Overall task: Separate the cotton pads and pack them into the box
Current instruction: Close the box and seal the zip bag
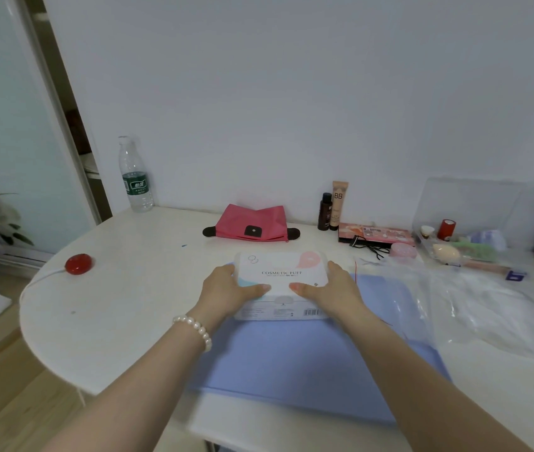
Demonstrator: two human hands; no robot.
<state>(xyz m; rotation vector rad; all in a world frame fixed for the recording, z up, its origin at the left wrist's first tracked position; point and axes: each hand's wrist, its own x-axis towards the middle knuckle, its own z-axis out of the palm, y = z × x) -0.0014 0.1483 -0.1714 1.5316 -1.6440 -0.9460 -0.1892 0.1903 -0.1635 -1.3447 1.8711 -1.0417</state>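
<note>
Head view showed the white rectangular cardboard box [281, 278] marked "COSMETIC PUFF" sitting on the pale blue mat [308, 360] on the white table [112, 321]. Left hand [229, 290] and right hand [330, 288] gripped its two ends, thumbs lying across the lid, fingers curled round the sides.

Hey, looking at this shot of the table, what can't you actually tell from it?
- What is in the cotton pad box: head view, its closed top hides the inside.
- Small print on the box's front: too small to read.
- The left hand and right hand grip the box's sides; their fingers beyond it are hidden.
- Items in the clear case: blurred and overlapping.
- The plastic bag: its contents are unclear through glare.
</note>
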